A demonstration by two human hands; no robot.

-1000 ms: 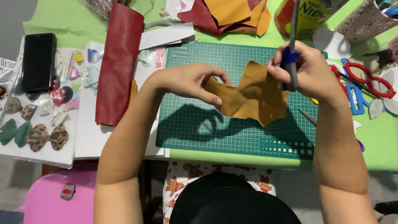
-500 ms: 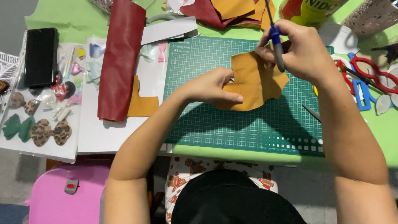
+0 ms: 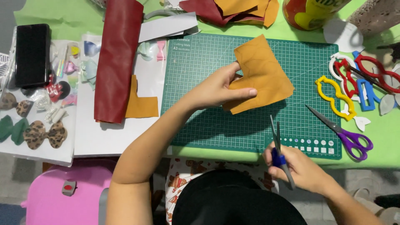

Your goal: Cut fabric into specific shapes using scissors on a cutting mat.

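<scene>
My left hand holds a mustard-yellow piece of faux leather by its left edge, lifted just above the green cutting mat. My right hand is down at the mat's near edge, gripping blue-handled scissors whose closed blades point up toward the mat. The leather piece has a notch cut out on its left side by my thumb.
Purple-handled scissors lie at the mat's right. Yellow, red and blue bow templates sit further right. A dark red leather roll and a mustard offcut lie left, beside finished bows and a black phone.
My right hand pulled the blue scissors away from the leather, from the far right down to the mat's near edge. My left hand still holds the leather, now turned and lower.
</scene>
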